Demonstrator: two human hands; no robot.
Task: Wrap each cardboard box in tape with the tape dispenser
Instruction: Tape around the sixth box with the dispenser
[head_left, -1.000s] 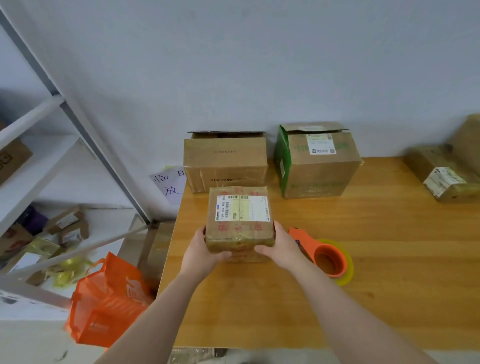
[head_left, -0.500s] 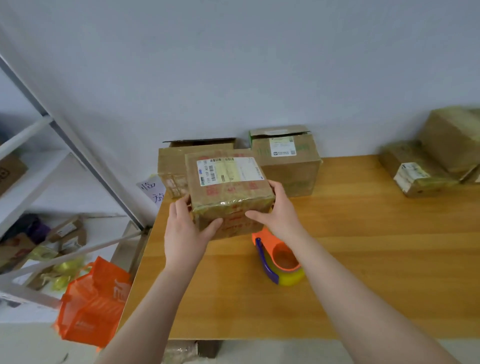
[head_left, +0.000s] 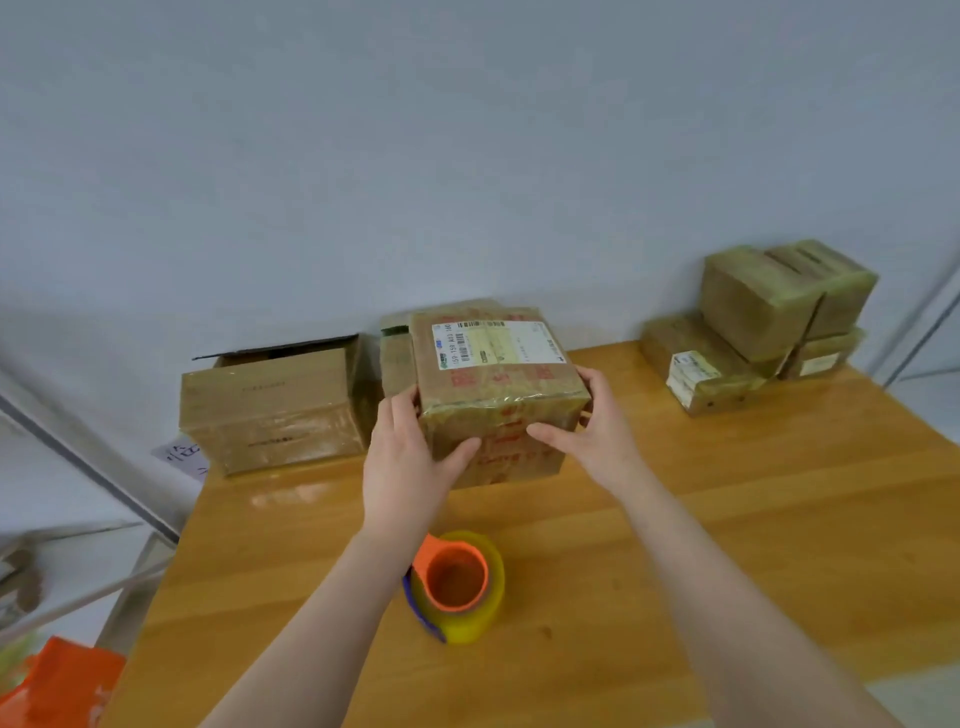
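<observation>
I hold a taped cardboard box (head_left: 498, 384) with a white shipping label on top, lifted above the wooden table (head_left: 727, 545) near its far edge. My left hand (head_left: 410, 452) grips its left side and my right hand (head_left: 592, 431) grips its right side, thumbs on the front face. An orange tape dispenser (head_left: 454, 582) with a yellowish tape roll lies on the table below my left forearm. A larger brown box (head_left: 275, 410) stands at the back left. Another box (head_left: 396, 358) is mostly hidden behind the held one.
Several taped boxes (head_left: 769, 317) are stacked at the table's back right corner. A white shelf frame (head_left: 88, 462) stands left of the table, with an orange bag (head_left: 57, 686) on the floor below. A grey wall runs behind the table.
The box rose from the table and travelled away from me and to the right, held by both hands. The view turned right, so the dispenser now sits nearer me, under my left arm.
</observation>
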